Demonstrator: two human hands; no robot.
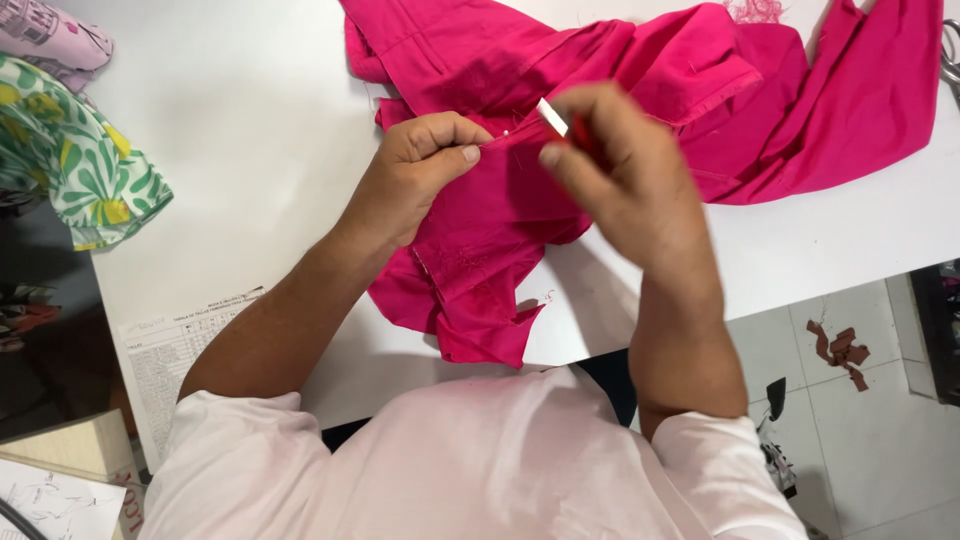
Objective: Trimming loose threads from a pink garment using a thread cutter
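Observation:
A bright pink garment lies spread over the white table, bunched toward the near edge. My left hand pinches a seam of the pink fabric between thumb and fingers. My right hand grips a small tool with a white and red handle and holds its tip at that same seam, right beside my left thumb. The tool's working end is hidden in the fabric.
Green, yellow and white floral fabric and pink printed cloth lie at the table's left edge. A printed paper sheet is near the front left. Scissors show at the right edge. Brown scraps lie on the tiled floor.

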